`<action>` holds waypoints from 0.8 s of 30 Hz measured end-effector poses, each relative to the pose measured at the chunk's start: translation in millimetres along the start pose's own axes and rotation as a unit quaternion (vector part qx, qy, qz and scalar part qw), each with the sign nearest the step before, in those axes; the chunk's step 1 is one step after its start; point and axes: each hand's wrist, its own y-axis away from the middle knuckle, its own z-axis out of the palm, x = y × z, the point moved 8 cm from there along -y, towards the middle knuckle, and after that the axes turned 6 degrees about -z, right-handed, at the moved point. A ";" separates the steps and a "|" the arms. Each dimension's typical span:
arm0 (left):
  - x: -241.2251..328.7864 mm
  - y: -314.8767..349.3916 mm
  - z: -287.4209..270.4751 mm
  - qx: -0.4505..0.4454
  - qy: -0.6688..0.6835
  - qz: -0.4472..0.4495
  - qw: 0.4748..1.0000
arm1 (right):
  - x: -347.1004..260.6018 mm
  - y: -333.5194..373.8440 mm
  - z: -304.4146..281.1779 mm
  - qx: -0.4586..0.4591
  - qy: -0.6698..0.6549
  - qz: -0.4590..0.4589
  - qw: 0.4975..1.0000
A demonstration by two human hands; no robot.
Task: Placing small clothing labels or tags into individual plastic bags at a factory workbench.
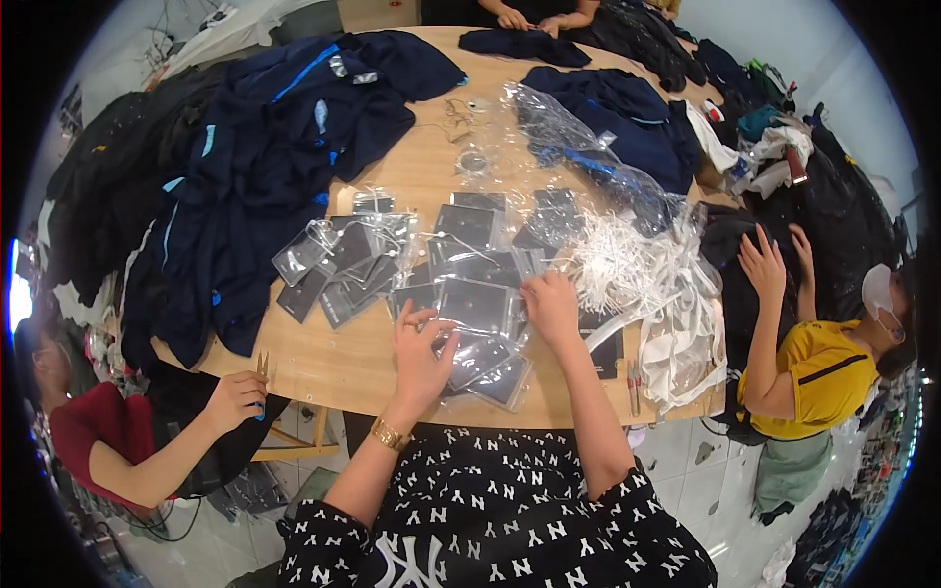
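- Clear bags (pixel 480 306) with dark cards (pixel 353 250) lie overlapping on the table (pixel 323 367), in front of the worker.
- Left hand (pixel 421 350): fingers loosely curled, partly open, at the top bag's left edge; I cannot tell if it pinches.
- Right hand (pixel 551 308): fingers bent at the right edge; hold unclear.
- Risk (judgement): slick bags could slide or lift as two; nearby white strings (pixel 622 265) could snag.
- Writing: card print too small to read; shirt (pixel 490 510) has repeated white letters.
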 end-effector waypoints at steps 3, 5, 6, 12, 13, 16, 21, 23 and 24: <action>4.6 6.6 -14.7 0.024 -0.007 0.013 1.000 | 10.5 4.3 7.4 0.009 0.007 0.013 1.000; 16.6 6.9 -10.2 0.006 0.016 0.033 0.999 | 29.1 11.0 -9.7 0.094 -0.057 0.057 0.992; 17.2 2.7 -5.6 0.012 0.016 0.029 0.999 | 38.8 8.0 -17.2 0.096 -0.148 0.126 0.976; 60.8 -17.0 55.2 -0.116 -0.129 0.186 0.967 | 53.6 -23.6 -125.3 0.276 -0.468 0.172 0.821; 56.2 -18.5 63.3 -0.125 -0.188 0.185 0.956 | 41.8 -29.6 -150.7 0.310 -0.510 0.149 0.789; 56.2 -23.6 70.6 -0.129 -0.224 0.209 0.943 | 15.6 -36.0 -197.3 0.359 -0.545 0.070 0.755; 57.1 -31.4 43.6 -0.049 -0.110 0.201 0.972 | -12.0 -44.9 -165.0 0.292 -0.528 0.111 0.789; 72.9 -39.9 18.1 -0.014 -0.058 0.212 0.976 | -30.7 -52.6 -158.4 0.251 -0.522 0.110 0.808; 69.0 -48.1 -2.8 -0.005 0.013 0.114 0.993 | -42.8 -56.6 -147.8 0.214 -0.535 0.117 0.809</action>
